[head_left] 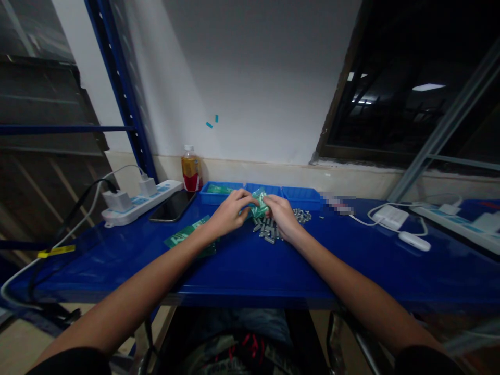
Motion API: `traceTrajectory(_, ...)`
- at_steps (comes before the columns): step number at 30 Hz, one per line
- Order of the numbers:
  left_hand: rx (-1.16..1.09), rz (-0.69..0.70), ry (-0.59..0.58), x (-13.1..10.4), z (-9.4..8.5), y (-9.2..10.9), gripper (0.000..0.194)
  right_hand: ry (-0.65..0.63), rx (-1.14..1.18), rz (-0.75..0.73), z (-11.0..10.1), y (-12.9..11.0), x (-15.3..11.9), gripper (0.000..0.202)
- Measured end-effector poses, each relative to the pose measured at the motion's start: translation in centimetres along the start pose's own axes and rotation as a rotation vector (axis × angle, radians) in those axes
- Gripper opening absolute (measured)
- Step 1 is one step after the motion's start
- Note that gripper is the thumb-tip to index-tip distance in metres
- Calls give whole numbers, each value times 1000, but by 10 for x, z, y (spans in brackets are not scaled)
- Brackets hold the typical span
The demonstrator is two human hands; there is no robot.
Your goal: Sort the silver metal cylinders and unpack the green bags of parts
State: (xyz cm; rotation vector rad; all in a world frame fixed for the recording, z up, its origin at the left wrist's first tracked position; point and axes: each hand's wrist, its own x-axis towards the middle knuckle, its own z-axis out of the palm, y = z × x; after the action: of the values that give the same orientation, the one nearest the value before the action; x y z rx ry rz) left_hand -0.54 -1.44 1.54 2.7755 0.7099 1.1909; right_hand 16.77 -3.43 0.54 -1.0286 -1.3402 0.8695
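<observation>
Between my hands, above the blue table, is a small green plastic bag (258,204). My left hand (233,211) pinches its left side with bent fingers. On the other side, my right hand (283,216) is closed on the bag's right edge. What the bag contains is too small to tell. Loose metal cylinders (269,232) lie on the table just below and beside my right hand, with smaller metal pieces (302,214) to its right. Flat green bags (191,234) rest on the table under my left forearm, which hides part of them.
Blue bins (300,197) line the wall, the left one holding green bags. To the left are a drink bottle (191,171), a phone (173,206) and a power strip (142,202) with chargers. White cables and an adapter (390,217) lie at right, near another power strip (461,224).
</observation>
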Motion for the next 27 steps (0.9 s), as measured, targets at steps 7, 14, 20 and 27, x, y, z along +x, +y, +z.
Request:
traceTrajectory(7, -537, -575, -56, 4, 2, -6, 57, -91, -621, -494, -2, 5, -9, 28)
traceTrajectory(14, -504, -544, 158, 4, 4, -12, 22, -78, -559, -441, 2, 6, -11, 32)
traceTrajectory(20, -28, -108, 220, 1, 0, -1, 16, -58, -155, -73, 6, 1, -7, 44)
traceTrajectory(27, 31, 10, 44, -3, 8, -3, 25, 46, -124, -24, 4, 3, -3, 32)
